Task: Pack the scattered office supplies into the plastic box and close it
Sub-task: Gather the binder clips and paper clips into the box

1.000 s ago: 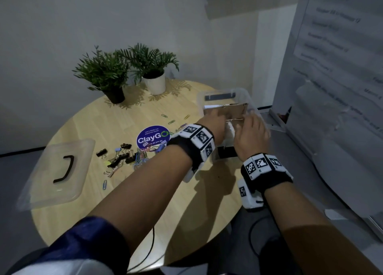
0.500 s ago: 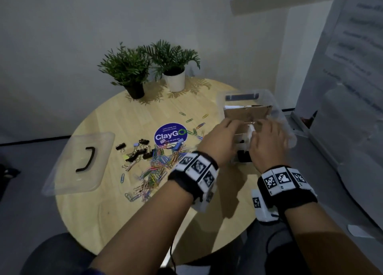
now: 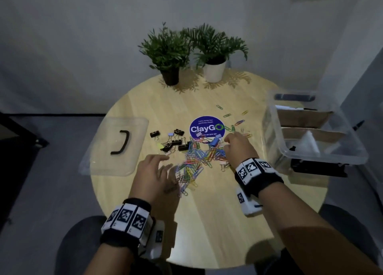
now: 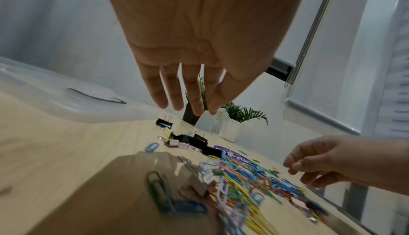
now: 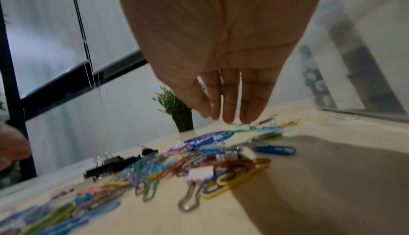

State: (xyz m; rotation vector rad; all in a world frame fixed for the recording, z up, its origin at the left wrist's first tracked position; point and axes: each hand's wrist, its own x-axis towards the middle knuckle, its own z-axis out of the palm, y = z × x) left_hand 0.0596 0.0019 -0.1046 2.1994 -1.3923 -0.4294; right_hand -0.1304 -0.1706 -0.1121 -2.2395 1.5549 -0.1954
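Observation:
A heap of coloured paper clips (image 3: 196, 160) lies in the middle of the round wooden table (image 3: 217, 223), with several black binder clips (image 3: 174, 144) just to its left. My left hand (image 3: 157, 171) hovers open over the heap's near left side, fingers spread (image 4: 177, 99). My right hand (image 3: 236, 146) hangs over the heap's right side, fingers straight and holding nothing (image 5: 230, 109). The clear plastic box (image 3: 315, 129) stands at the table's right edge with cardboard dividers inside. Its clear lid (image 3: 116, 148) with a black handle lies at the left edge.
Two potted plants (image 3: 170, 52) (image 3: 215, 46) stand at the back of the table. A round blue sticker (image 3: 207, 128) lies beyond the heap, with a few loose paper clips (image 3: 228, 115) near it. A black object (image 3: 317, 168) sits in front of the box.
Both hands have left the plastic box and moved left to the paper clip heap. The head view has swung left, so the box now sits at the right.

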